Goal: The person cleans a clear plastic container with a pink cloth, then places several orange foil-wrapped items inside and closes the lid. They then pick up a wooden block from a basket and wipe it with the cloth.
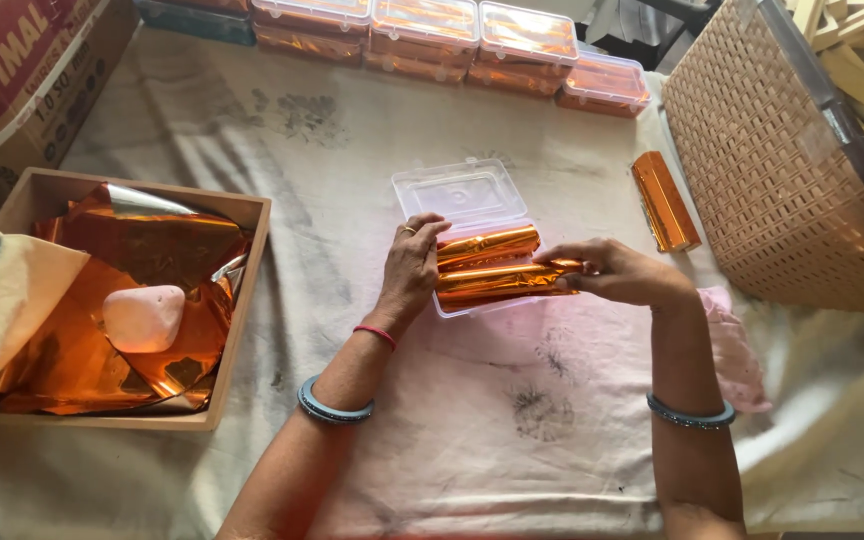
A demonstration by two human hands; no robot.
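At centre of the cloth-covered table (552, 440), a shallow clear plastic box (472, 215) lies open, lid hinged away to the far side, with two foil-wrapped bars (487, 265) in it side by side, long axes left to right. Left hand (414, 268) cups the left ends, fingers curled over the box edge; right hand (620, 272) pinches the right tip of the nearer bar, which overhangs the rim. Judgement: seat it well by keeping it level and parallel to its neighbour, pressing from both ends without creasing the foil. Foil is thin, glossy orange, crinkled. A third wrapped bar (664, 200) lies apart at right, near a woven basket (772, 170). Wooden tray (242, 300) at left holds loose foil sheets (152, 250) weighted by a smooth pale stone (144, 318). Closed filled boxes (472, 35) line the far edge.
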